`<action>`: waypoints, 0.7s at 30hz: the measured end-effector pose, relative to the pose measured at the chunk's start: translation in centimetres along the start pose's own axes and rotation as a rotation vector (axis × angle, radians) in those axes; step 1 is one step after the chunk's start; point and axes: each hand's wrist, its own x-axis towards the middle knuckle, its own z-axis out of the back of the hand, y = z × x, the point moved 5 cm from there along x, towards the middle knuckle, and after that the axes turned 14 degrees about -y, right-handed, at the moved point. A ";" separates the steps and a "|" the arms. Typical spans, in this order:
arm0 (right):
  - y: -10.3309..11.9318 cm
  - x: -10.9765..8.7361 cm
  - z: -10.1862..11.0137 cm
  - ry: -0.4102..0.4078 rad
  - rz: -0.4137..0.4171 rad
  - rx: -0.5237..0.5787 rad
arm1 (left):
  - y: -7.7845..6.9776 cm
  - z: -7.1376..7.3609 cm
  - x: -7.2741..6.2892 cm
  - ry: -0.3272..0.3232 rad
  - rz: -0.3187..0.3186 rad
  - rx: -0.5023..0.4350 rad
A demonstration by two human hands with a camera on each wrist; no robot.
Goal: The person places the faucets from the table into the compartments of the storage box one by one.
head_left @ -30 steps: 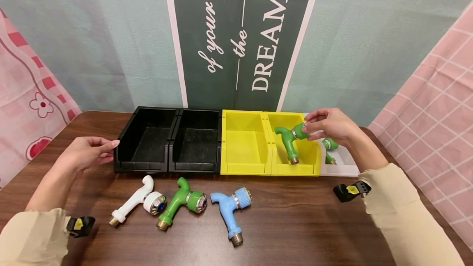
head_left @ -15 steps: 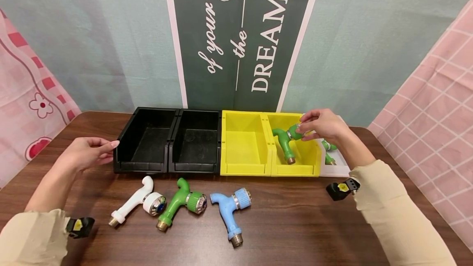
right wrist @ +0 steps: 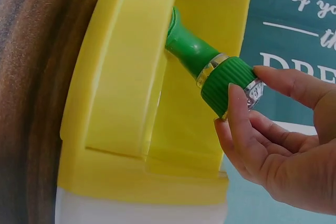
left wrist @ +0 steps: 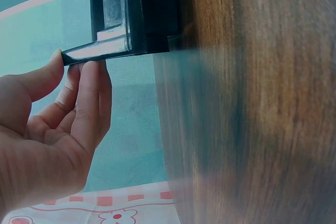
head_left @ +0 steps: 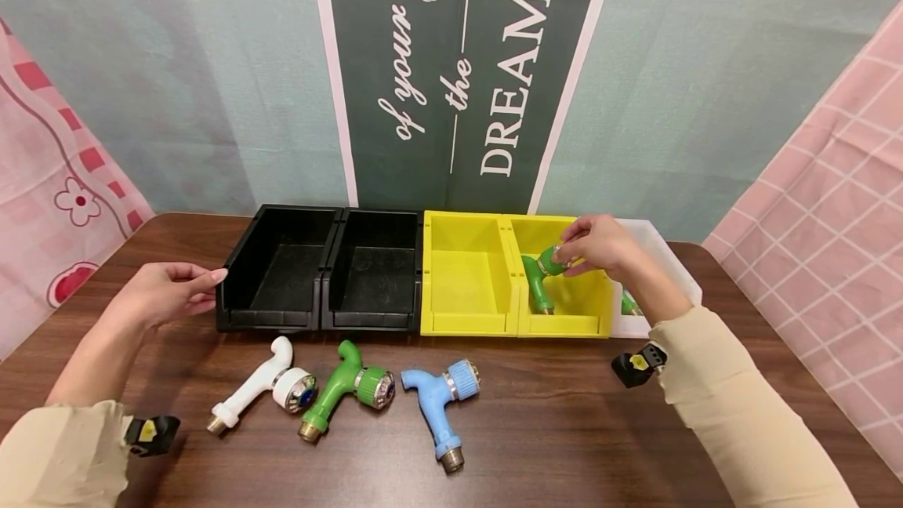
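In the head view, a beige, creased left sleeve (head_left: pixel 67 453) is showing at eight o'clock and a matching right sleeve (head_left: pixel 748 406) at four, while black wrist cameras (head_left: pixel 165 435) are bearing yellow markings (head_left: pixel 638 362).

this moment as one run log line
left hand: pinches leftmost black bin | right hand: grips green tap by knob, lower end inside right yellow bin | table: white tap, another green tap, blue tap

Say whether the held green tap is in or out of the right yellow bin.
At least partly in: the right yellow bin hides part of the green tap behind its front wall.
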 end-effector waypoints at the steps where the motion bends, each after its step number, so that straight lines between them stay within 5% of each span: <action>1: 0.0 0.0 -0.1 0.001 0.003 -0.009 | 0.0 0.0 0.0 0.000 0.000 -0.001; 21: -0.5 0.3 -1.0 0.014 0.052 -0.054 | 0.0 0.0 0.1 0.000 -0.001 -0.044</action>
